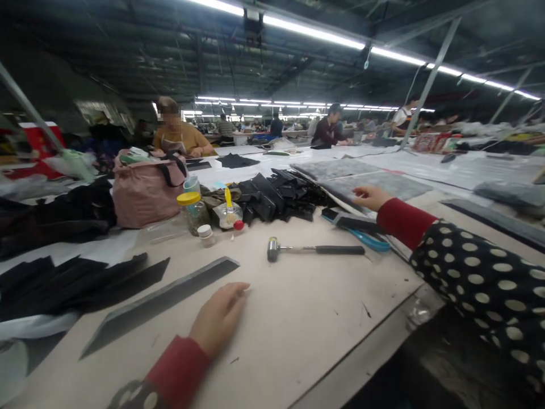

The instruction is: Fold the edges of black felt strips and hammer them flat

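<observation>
My left hand (219, 318) lies flat on the beige worktable (298, 307), fingers stretched out, holding nothing, just right of a long dark grey pointed strip (162, 298). My right hand (371, 197) reaches far across the table and rests with fingers spread on a grey sheet (383, 183), next to a heap of black cut pieces (276, 196). A hammer (315, 249) with a black handle lies between my two arms. A dark flat tool and blue-handled scissors (366, 238) lie under my right forearm.
A yellow-lidded jar (192, 211), a small white-capped jar (206, 234), a glue pot with a brush (229, 213) and a pink bag (145, 190) stand at the back left. Black fabric strips (63, 284) lie at left. Other people work at far tables. The table's edge (361, 341) runs at right.
</observation>
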Tool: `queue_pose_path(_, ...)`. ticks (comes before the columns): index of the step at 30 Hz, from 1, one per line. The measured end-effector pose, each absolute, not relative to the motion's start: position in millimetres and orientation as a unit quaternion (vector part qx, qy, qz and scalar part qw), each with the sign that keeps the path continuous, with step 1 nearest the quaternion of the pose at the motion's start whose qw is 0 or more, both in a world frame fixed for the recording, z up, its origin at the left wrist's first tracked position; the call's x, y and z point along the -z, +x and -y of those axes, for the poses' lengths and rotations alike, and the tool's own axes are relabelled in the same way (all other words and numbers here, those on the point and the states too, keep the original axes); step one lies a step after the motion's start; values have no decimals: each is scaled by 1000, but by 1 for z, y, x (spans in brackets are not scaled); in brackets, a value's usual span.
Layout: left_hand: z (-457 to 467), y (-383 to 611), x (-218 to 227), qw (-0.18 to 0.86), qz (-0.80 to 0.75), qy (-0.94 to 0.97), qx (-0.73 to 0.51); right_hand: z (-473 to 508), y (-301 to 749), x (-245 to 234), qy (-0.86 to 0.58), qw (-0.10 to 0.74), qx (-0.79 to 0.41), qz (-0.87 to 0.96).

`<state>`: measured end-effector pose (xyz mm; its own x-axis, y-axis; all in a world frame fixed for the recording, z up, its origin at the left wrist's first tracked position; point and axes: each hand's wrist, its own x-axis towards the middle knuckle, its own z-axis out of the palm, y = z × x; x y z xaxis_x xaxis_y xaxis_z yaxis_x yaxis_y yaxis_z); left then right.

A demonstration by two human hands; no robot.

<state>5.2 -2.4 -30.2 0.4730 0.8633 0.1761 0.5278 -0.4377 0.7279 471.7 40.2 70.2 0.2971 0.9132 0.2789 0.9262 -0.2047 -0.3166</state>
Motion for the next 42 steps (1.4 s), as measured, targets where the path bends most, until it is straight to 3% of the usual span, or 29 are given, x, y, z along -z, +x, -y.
queue_pose_path(5, 6, 9, 27, 251, -393, 852, -238, 5, 494, -34, -760, 85, 46, 643)
queue_pose_path(7, 6, 9, 26, 239, -392, 857, -237, 8, 488, -18, -756, 71, 77, 646)
queue_pose_path(11, 8, 9, 24, 225, -387, 863, -234, 6, 481, -6, -788, 125, 125, 590)
queue_pose_path(16, 13, 11, 21, 219, -381, 864, -244, 23, 487, -57, -800, 208, 169, 537)
queue_pose_path(19, 12, 14, 20, 229, -385, 858, -251, 44, 453, -96, -741, 312, 217, 554)
queue_pose_path(22, 4, 9, 18, 238, -401, 844, -267, 68, 372, -105, -643, 342, 215, 650)
queue_pose_path(24, -5, -3, 18, 212, -426, 832, -284, 82, 308, -90, -560, 313, 156, 751)
queue_pose_path(27, -22, -31, 17, 140, -469, 819, -300, 94, 231, -54, -440, 164, 13, 883)
queue_pose_path(30, -32, -54, 15, 76, -490, 826, -268, 89, 199, -32, -389, 74, 1, 918)
queue_pose_path(36, -30, -44, 9, -14, -484, 868, -108, 60, 203, -42, -398, 13, 16, 917)
queue_pose_path(42, -27, -30, 6, -24, -506, 859, -78, 50, 186, -71, -390, -53, -11, 919)
